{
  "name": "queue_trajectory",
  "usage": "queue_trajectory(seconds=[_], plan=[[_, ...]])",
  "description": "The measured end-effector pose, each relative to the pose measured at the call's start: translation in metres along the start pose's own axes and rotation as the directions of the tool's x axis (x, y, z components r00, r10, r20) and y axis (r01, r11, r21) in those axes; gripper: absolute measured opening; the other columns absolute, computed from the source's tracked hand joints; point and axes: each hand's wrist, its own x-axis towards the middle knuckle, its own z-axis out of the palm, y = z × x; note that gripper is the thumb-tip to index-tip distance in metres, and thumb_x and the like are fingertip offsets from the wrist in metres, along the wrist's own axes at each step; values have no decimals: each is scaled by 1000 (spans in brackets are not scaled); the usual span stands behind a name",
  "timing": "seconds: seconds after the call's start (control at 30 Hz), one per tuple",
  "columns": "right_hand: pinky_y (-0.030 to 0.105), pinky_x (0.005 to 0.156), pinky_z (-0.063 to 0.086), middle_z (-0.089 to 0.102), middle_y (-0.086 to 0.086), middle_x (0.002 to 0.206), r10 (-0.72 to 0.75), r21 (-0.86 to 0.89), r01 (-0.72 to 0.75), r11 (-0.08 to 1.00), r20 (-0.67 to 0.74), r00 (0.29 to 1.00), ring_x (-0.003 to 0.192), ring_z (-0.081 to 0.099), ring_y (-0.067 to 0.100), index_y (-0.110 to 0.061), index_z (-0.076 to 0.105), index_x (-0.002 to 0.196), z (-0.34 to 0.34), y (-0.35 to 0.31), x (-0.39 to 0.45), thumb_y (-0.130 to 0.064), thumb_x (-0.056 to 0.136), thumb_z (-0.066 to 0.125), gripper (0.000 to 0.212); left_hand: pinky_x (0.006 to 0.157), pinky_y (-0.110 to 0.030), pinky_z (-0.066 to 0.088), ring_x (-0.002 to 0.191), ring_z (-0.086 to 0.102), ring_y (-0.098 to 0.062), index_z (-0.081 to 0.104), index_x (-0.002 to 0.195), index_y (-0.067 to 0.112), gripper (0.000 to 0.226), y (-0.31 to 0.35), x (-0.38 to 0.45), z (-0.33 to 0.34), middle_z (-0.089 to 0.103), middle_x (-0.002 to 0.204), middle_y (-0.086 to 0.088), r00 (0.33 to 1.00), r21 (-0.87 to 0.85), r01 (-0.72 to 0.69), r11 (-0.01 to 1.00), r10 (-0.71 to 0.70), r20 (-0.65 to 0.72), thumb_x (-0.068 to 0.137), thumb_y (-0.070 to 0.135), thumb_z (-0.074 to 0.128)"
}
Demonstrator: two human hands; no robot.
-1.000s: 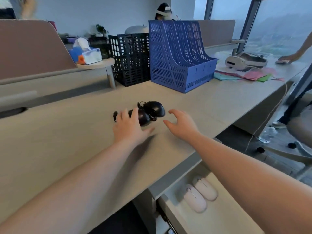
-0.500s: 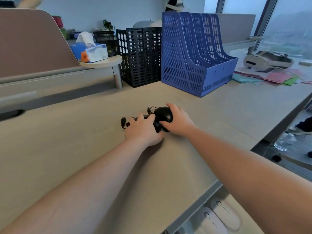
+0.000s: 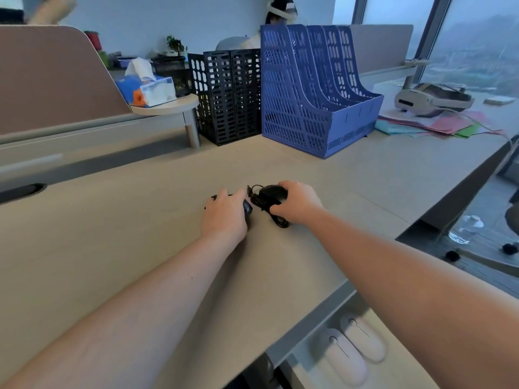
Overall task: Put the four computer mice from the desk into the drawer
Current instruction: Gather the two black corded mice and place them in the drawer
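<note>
Two black wired mice lie mid-desk. My left hand [image 3: 224,216] covers the left black mouse [image 3: 247,208], gripping it so only its right edge shows. My right hand [image 3: 299,203] is closed over the right black mouse [image 3: 271,192], whose coiled cable [image 3: 276,219] trails toward me. Both mice rest on the desk [image 3: 140,234]. Below the desk's front edge the open drawer [image 3: 404,369] holds two white mice [image 3: 346,356], [image 3: 365,339] side by side.
A blue file rack [image 3: 311,91] and a black mesh rack [image 3: 227,94] stand at the back. A tissue box [image 3: 146,89] sits on a small shelf. A headset [image 3: 432,98] and coloured papers [image 3: 438,126] lie far right. A person sits behind the racks.
Both hands reached forward and closed over the two black mice. The mice have drawn slightly apart and the right one's cable now shows.
</note>
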Motion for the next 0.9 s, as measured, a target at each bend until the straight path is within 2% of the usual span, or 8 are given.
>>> queue_trajectory(seconds=[0.17, 0.3, 0.43, 0.6, 0.77, 0.9], plan=[[33, 96, 48, 58, 8, 133, 33, 31, -33, 999, 6, 999, 121, 55, 26, -14, 47, 137, -28, 18, -49, -28, 78, 68, 65, 82, -41, 44, 106, 47, -41, 53, 113, 17, 36, 23, -39, -14, 50, 118, -13, 999, 15, -41, 999, 41, 2, 81, 0, 47], [33, 98, 48, 59, 9, 133, 25, 56, -24, 998, -14, 1000, 120, 55, 26, -12, 49, 137, -59, 33, -102, -26, 78, 68, 63, 79, -41, 43, 105, 46, -40, 52, 112, 17, 37, 55, -82, -24, 50, 113, -13, 994, 31, -106, 994, 106, -25, 81, -2, 46], [33, 99, 47, 60, 8, 132, 26, 47, -24, 999, -36, 999, 119, 57, 26, -12, 50, 136, -82, 53, -155, -26, 78, 67, 62, 72, -39, 38, 101, 46, -40, 52, 104, 16, 28, 93, -127, -27, 50, 108, -13, 982, 31, -182, 983, 183, -38, 83, -1, 45], [31, 101, 44, 59, 7, 134, 67, 75, -62, 995, -66, 996, 122, 55, 24, -13, 51, 136, -92, 87, -214, -27, 78, 67, 62, 69, -40, 38, 102, 47, -40, 55, 102, 16, 21, 132, -177, -18, 50, 108, -13, 955, 42, -291, 956, 293, -44, 86, 4, 49], [27, 96, 44, 60, 2, 132, 139, 42, -138, 990, -18, 990, 118, 57, 20, -18, 54, 134, -85, 130, -258, -32, 73, 69, 64, 67, -41, 38, 103, 45, -41, 48, 104, 15, 27, 158, -230, 9, 48, 110, -15, 942, 36, -334, 942, 333, 36, 83, -2, 46], [31, 92, 49, 66, 4, 119, 195, 38, -196, 980, 35, 980, 108, 61, 21, -16, 62, 123, -76, 156, -277, -30, 74, 69, 51, 67, -41, 38, 107, 40, -40, 47, 109, 13, 28, 164, -258, 36, 45, 116, -15, 934, 73, -336, 939, 322, 154, 84, 1, 48]])
